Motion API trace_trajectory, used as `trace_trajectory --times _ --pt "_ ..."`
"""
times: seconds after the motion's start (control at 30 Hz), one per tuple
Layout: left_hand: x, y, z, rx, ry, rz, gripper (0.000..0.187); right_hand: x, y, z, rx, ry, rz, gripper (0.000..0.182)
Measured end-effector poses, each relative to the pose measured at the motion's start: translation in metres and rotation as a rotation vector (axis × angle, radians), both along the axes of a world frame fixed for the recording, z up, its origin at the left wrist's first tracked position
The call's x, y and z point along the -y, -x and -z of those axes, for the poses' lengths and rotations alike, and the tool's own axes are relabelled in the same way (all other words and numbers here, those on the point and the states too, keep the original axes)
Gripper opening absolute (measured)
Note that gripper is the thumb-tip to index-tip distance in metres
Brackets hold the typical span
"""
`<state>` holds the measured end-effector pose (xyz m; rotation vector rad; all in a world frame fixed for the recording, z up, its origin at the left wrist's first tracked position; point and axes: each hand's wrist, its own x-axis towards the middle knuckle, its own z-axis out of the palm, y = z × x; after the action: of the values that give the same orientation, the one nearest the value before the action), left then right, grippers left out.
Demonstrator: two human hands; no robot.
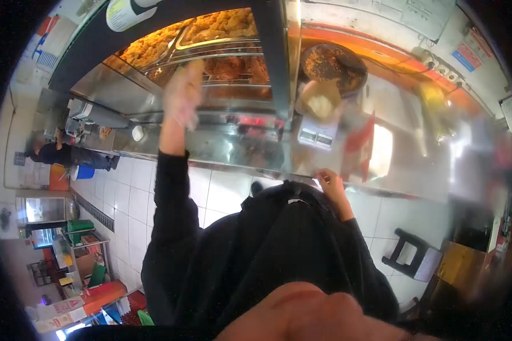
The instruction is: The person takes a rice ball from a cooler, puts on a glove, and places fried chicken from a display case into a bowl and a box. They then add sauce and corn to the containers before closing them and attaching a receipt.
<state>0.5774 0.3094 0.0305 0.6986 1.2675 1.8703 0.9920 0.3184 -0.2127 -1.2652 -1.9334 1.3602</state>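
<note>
My left hand (180, 102), in a clear plastic glove and smeared by motion, is raised in front of the heated display cabinet (273, 62). Its fingers are closed on what looks like a golden piece of fried food (195, 73). Behind it, the cabinet holds trays of fried pieces (219, 25) and darker red-brown pieces (227, 67) on a lower rack. My bare right hand (331, 183) is at the counter's front edge, fingers curled; whether something small is between them is hidden. Closest to it is a white scale (317, 135) carrying a brown paper container (322, 101) with pale contents.
Behind the scale sits a round dark pan (334, 67) with reddish crumbs. A blurred red item (359, 146) lies on the steel counter (401, 153). A black stool (412, 254) stands on the tiled floor at right. Another person (74, 154) is at the far left.
</note>
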Motion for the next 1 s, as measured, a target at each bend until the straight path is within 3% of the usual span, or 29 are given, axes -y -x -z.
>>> trace_trajectory --times 0.07,0.13,0.2,0.27,0.33,0.37,0.43,0.47,0.53,0.57,0.6,0.67,0.7,0.73,0.8,0.83,0.87,0.93,1.0 --pt "0.014 -0.024 0.044 -0.293 -0.016 0.311 0.035 0.001 -0.006 0.001 0.017 0.002 0.005 0.016" --pt "0.013 -0.111 -0.003 0.062 0.277 0.553 0.029 -0.001 -0.013 0.005 -0.003 -0.017 -0.041 0.016" --pt "-0.019 -0.136 0.037 -0.136 0.224 0.679 0.029 -0.002 -0.017 0.000 0.020 -0.025 -0.066 0.016" --pt "-0.071 -0.157 0.091 -0.441 0.123 0.744 0.035 -0.003 -0.019 0.000 0.035 -0.038 -0.083 0.017" --pt "-0.095 -0.188 0.089 -0.994 -0.004 0.626 0.033 -0.003 -0.023 0.003 0.031 -0.084 -0.089 0.017" --pt "-0.112 -0.200 0.088 -0.988 -0.005 0.631 0.033 -0.001 -0.025 0.000 0.036 -0.081 -0.085 0.017" --pt "-0.149 -0.212 0.088 -1.451 0.230 0.659 0.027 0.003 -0.032 -0.009 0.060 -0.041 -0.019 0.018" --pt "-0.164 -0.210 0.093 -1.450 0.224 0.667 0.027 0.005 -0.036 -0.006 0.063 -0.039 -0.011 0.018" --pt "-0.194 -0.206 0.117 -1.999 0.070 0.658 0.026 0.008 -0.042 0.001 0.028 -0.049 0.064 0.018" --pt "-0.210 -0.198 0.139 -2.127 -0.026 0.592 0.026 0.009 -0.043 0.003 0.024 -0.049 0.079 0.018" --pt "-0.209 -0.199 0.135 -2.135 -0.043 0.602 0.026 0.010 -0.045 0.004 0.011 -0.065 0.091 0.018" --pt "-0.209 -0.200 0.124 -2.320 0.253 0.812 0.026 0.011 -0.046 0.005 -0.008 -0.081 0.115 0.019" --pt "-0.198 -0.211 0.108 -2.139 0.530 0.823 0.028 0.011 -0.045 0.006 0.008 -0.081 0.109 0.019" --pt "-0.204 -0.209 0.115 -2.146 0.526 0.825 0.028 0.010 -0.045 0.005 0.024 -0.080 0.098 0.019" --pt "-0.222 -0.193 0.149 -2.103 0.234 0.991 0.027 0.010 -0.043 0.006 0.006 -0.071 0.081 0.020" --pt "-0.236 -0.193 0.166 -1.909 0.451 0.977 0.024 0.009 -0.041 0.006 -0.008 -0.062 0.060 0.020" --pt "-0.243 -0.185 0.174 -1.907 0.456 0.973 0.024 0.009 -0.041 0.006 -0.008 -0.062 0.054 0.020" --pt "-0.250 -0.169 0.185 -2.209 0.029 1.043 0.023 0.008 -0.039 0.005 0.001 -0.054 0.035 0.021" --pt "-0.250 -0.162 0.197 -2.091 0.066 0.910 0.023 0.008 -0.037 0.002 0.008 -0.052 0.022 0.021"
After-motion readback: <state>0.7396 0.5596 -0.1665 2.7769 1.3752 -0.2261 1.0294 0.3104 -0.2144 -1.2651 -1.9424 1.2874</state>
